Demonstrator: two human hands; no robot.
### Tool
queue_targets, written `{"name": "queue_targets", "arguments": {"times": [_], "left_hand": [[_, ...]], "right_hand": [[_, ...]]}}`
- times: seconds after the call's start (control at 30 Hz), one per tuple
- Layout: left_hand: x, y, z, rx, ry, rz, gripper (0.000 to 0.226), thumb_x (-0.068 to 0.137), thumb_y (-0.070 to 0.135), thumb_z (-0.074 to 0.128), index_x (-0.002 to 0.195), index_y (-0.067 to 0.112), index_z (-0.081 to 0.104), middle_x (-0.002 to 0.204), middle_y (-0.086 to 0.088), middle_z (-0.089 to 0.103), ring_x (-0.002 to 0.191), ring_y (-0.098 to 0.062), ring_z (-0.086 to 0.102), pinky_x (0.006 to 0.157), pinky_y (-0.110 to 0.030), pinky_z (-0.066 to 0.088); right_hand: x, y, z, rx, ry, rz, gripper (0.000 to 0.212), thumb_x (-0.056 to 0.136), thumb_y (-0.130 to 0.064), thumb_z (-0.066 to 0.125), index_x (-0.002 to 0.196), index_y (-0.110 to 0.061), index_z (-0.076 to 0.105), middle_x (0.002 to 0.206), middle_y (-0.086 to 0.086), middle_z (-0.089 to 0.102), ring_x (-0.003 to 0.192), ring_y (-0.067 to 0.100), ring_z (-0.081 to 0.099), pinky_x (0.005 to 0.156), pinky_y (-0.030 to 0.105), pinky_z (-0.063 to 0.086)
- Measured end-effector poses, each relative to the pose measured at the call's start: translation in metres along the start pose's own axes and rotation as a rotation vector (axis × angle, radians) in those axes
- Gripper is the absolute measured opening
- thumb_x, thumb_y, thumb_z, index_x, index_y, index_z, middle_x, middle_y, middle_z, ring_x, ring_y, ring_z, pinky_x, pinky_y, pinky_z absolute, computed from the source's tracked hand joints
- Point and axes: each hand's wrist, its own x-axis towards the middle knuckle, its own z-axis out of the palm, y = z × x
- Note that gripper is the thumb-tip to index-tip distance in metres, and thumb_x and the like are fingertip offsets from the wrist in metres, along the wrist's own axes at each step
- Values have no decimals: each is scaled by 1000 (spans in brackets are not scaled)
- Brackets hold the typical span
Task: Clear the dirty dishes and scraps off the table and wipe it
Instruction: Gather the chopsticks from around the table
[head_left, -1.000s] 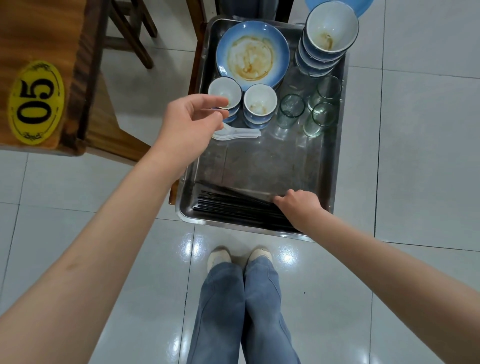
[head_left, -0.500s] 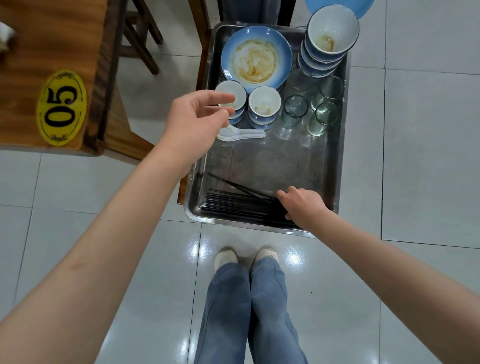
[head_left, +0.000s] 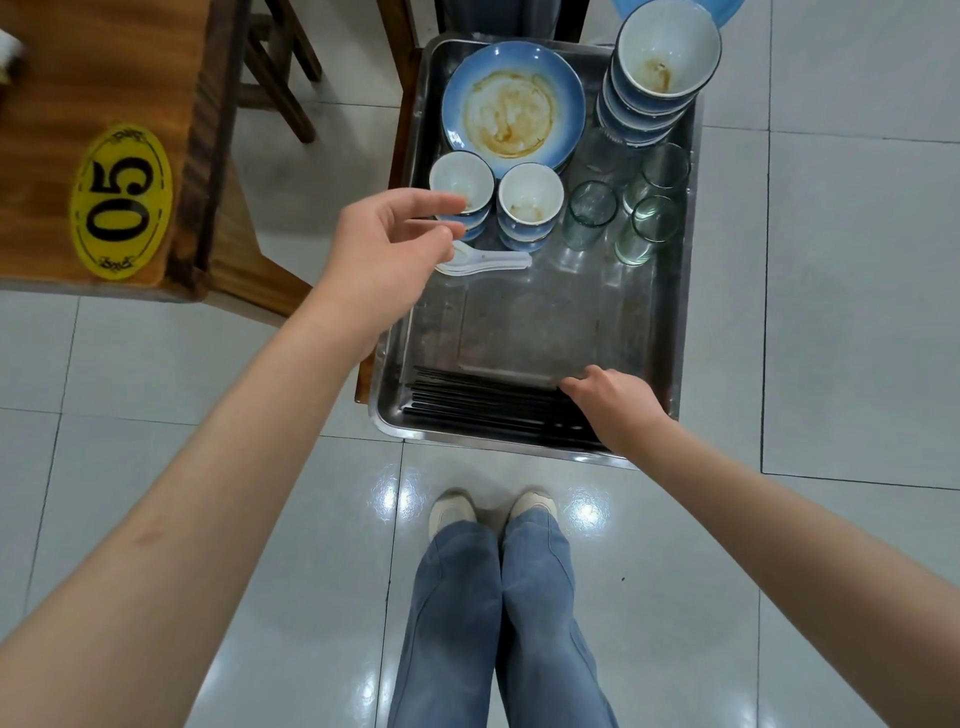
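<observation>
Down on the steel tray (head_left: 685, 291), that's where all the dirty dishes sit. I see the black chopsticks (head_left: 483, 402) bundled along the near edge, lying crosswise. My right hand (head_left: 615, 402) rests on their right ends, fingers bent down over them; whether it truly grips them I cannot tell. My left hand (head_left: 387, 249) hovers above the tray's left edge, fingers loosely curved, thumb and forefinger apart, holding nothing.

Just beyond that hand a white spoon (head_left: 493, 260) lies flat on the tray floor. Behind it stand two short stacks of small cups (head_left: 530, 200), stained inside. To their right, three glasses (head_left: 592, 213) are grouped together, upright. At the far left of the tray lies the blue plate (head_left: 514, 106), smeared brown. At the far right corner a stack of bowls (head_left: 667, 49) leans a little, the top one stained.

Left of the tray is the wooden table (head_left: 93, 62), its corner bearing a yellow oval tag (head_left: 120, 200) marked 05. Below me, jeans (head_left: 498, 623) and pale shoes (head_left: 453, 512) on glossy white tiles (head_left: 857, 312).
</observation>
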Motion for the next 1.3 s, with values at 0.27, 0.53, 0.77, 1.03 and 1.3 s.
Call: {"name": "queue_targets", "arguments": {"times": [0.27,0.53,0.77,1.03,1.3], "left_hand": [[-2,3,-3,17,-12,5,26,93,10,55,97,34,64,96,10,70,93,-6,66,85,-22,51],[-16,26,-8,14,-9,27,26,93,9,54,107,27,66,98,9,70,92,-5,66,74,-11,49],[-50,87,-31,25,17,129,26,92,8,56,111,24,63,101,10,68,97,-1,63,78,-11,49],[-107,167,-81,72,128,242,26,92,15,59,114,26,63,106,12,67,99,0,61,78,-13,48],[-195,234,-155,76,293,482,36,85,14,67,116,30,61,110,17,64,103,2,61,79,-12,51]], "right_hand": [[-3,1,-2,39,14,29,48,84,4,54,127,-15,48,102,9,56,90,27,57,66,34,52],[-23,-5,-43,196,135,80,45,89,-14,53,132,-17,41,102,8,58,90,31,59,63,35,50],[-70,-12,-147,404,380,119,71,87,-27,60,145,-22,21,119,12,58,106,35,55,81,40,44],[-150,-47,-277,630,641,19,69,85,-31,62,144,-24,28,127,4,57,111,25,54,93,39,44],[-236,-91,-389,740,816,-196,70,83,-36,65,143,-27,31,133,-3,54,117,16,53,98,34,41]]}}
